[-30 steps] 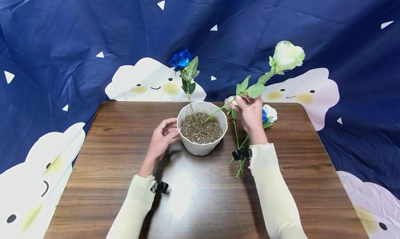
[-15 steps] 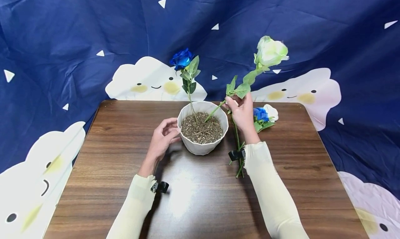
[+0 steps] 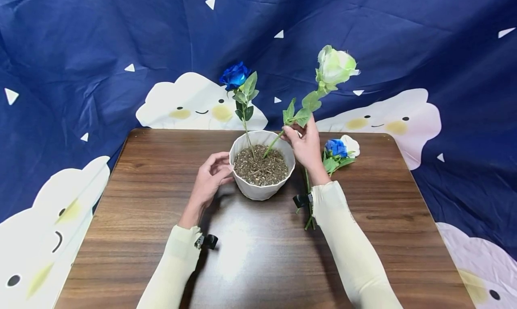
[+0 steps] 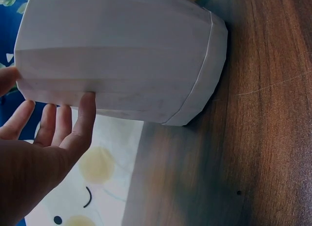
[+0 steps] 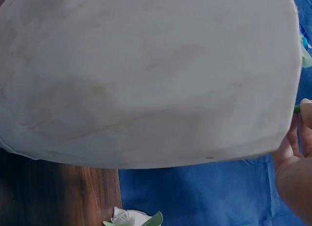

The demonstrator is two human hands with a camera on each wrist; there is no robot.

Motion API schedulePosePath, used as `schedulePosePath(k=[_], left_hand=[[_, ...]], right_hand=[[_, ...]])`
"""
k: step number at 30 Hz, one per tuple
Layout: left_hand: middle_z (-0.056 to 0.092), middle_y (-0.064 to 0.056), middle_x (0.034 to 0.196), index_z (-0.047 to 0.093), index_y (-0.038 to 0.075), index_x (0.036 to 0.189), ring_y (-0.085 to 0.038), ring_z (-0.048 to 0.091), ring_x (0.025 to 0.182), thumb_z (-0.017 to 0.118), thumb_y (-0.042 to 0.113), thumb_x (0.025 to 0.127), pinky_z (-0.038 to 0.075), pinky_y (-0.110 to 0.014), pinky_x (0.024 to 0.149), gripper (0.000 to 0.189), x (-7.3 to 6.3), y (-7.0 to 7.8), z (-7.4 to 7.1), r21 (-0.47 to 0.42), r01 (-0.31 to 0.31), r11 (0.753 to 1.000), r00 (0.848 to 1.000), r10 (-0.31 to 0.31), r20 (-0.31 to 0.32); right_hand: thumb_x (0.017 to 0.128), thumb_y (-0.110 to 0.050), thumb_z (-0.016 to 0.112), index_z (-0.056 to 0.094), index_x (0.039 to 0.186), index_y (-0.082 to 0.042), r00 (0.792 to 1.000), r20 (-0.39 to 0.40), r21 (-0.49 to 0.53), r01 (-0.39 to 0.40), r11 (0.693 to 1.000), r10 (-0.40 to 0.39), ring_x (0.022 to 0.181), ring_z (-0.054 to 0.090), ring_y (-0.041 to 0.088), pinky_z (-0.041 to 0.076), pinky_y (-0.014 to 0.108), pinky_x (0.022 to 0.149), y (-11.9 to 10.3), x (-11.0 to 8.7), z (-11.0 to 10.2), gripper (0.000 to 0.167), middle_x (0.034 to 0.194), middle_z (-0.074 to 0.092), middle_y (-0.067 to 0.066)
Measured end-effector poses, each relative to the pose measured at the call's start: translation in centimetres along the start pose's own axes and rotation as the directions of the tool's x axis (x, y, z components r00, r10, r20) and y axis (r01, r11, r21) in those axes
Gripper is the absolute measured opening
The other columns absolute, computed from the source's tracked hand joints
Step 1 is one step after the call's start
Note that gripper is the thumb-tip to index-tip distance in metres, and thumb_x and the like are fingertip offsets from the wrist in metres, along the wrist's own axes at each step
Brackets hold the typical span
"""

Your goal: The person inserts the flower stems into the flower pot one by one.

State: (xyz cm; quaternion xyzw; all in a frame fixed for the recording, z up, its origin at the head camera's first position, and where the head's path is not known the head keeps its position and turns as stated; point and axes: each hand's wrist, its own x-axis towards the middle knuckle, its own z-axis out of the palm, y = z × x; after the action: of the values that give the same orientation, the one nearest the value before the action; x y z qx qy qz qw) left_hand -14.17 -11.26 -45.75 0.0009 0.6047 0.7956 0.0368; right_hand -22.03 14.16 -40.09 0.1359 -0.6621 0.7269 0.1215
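A white faceted flowerpot (image 3: 260,193) full of brown soil stands on the table. My left hand (image 3: 210,179) rests its fingertips against the pot's left side; in the left wrist view the fingers (image 4: 87,109) lie lightly bent along the wall. With thumb and fingers, my right hand (image 3: 305,147) pinches the green stem of a white-green rose (image 3: 335,67) just below its leaves. That stem slants down to the left, its lower end at the soil. A blue rose (image 3: 235,76) rises from the soil in the pot's left half.
Right of the pot, a blue rose (image 3: 336,147) and a white rose (image 3: 350,146) lie on the wooden table (image 3: 387,210), their stems partly hidden under my right wrist. A dark blue cloth (image 3: 169,40) with cloud faces hangs behind the table.
My right hand has moved left toward the pot, swinging the white-green rose left and more upright. The lying blue rose has come into fuller view. My left hand stays put.
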Motion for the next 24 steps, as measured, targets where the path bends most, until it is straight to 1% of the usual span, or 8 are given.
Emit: schedulePosePath(k=[4, 9, 13, 19, 21, 24], left_hand=[[0.057, -0.020, 0.121, 0.053, -0.005, 0.136, -0.025, 0.062, 0.101, 0.064, -0.005, 0.093, 0.059, -0.050, 0.088, 0.044, 0.0, 0.0, 0.0, -0.001, 0.000, 1.000, 1.000, 0.000, -0.001], [0.057, -0.019, 0.121, 0.053, -0.004, 0.136, -0.025, 0.061, 0.103, 0.064, -0.005, 0.093, 0.059, -0.052, 0.089, 0.044, -0.1, 0.0, 0.1, 0.000, 0.003, 1.000, 1.000, -0.003, -0.006], [0.056, -0.021, 0.122, 0.053, -0.004, 0.136, -0.026, 0.061, 0.103, 0.064, -0.004, 0.093, 0.059, -0.052, 0.089, 0.045, -0.1, 0.0, 0.1, -0.001, 0.004, 1.000, 1.000, -0.004, -0.007], [0.053, -0.030, 0.126, 0.053, -0.004, 0.136, -0.025, 0.062, 0.101, 0.064, -0.004, 0.093, 0.061, -0.045, 0.085, 0.045, -0.1, 0.1, 0.1, -0.011, -0.003, 1.000, 1.000, 0.003, 0.000], [0.052, -0.031, 0.127, 0.052, -0.005, 0.136, -0.025, 0.062, 0.101, 0.064, -0.004, 0.093, 0.061, -0.044, 0.084, 0.045, -0.1, 0.1, 0.1, -0.015, -0.006, 1.000, 1.000, 0.006, 0.004], [0.051, -0.032, 0.127, 0.052, -0.005, 0.136, -0.026, 0.062, 0.102, 0.064, -0.004, 0.093, 0.061, -0.044, 0.083, 0.045, -0.1, 0.1, 0.1, -0.014, -0.008, 1.000, 1.000, 0.009, 0.005]], right_hand=[[0.094, 0.015, 0.058, 0.042, 0.133, 0.004, 1.000, 0.019, -0.020, -0.003, 1.000, 0.003, 0.092, 0.064, 0.020, 0.063, 0.032, 0.075, 0.0, 0.3, 0.3, 0.044, 0.106, 0.057, 0.010], [0.095, 0.011, 0.062, 0.045, 0.127, 0.008, 0.998, 0.045, -0.097, 0.043, 0.994, -0.038, 0.092, 0.067, 0.021, 0.063, 0.036, 0.075, 0.1, 0.4, 0.8, 0.036, 0.100, 0.057, 0.012], [0.095, 0.007, 0.064, 0.047, 0.123, 0.010, 0.995, 0.061, -0.181, 0.085, 0.980, -0.075, 0.090, 0.067, 0.021, 0.063, 0.038, 0.075, 0.2, 0.5, 0.9, 0.033, 0.097, 0.058, 0.016], [0.094, 0.007, 0.066, 0.049, 0.119, 0.009, 0.990, 0.078, -0.262, 0.135, 0.956, -0.118, 0.086, 0.069, 0.031, 0.063, 0.037, 0.074, 0.7, 0.5, 0.9, 0.030, 0.092, 0.063, 0.023], [0.093, 0.007, 0.067, 0.051, 0.115, 0.007, 0.984, 0.093, -0.315, 0.171, 0.933, -0.149, 0.082, 0.069, 0.032, 0.063, 0.034, 0.072, 0.8, 0.6, 0.9, 0.027, 0.089, 0.065, 0.022], [0.091, 0.004, 0.070, 0.054, 0.108, 0.004, 0.968, 0.118, -0.418, 0.249, 0.874, -0.220, 0.077, 0.067, 0.030, 0.057, 0.028, 0.069, 1.1, 0.7, 0.7, 0.023, 0.086, 0.067, 0.018]])
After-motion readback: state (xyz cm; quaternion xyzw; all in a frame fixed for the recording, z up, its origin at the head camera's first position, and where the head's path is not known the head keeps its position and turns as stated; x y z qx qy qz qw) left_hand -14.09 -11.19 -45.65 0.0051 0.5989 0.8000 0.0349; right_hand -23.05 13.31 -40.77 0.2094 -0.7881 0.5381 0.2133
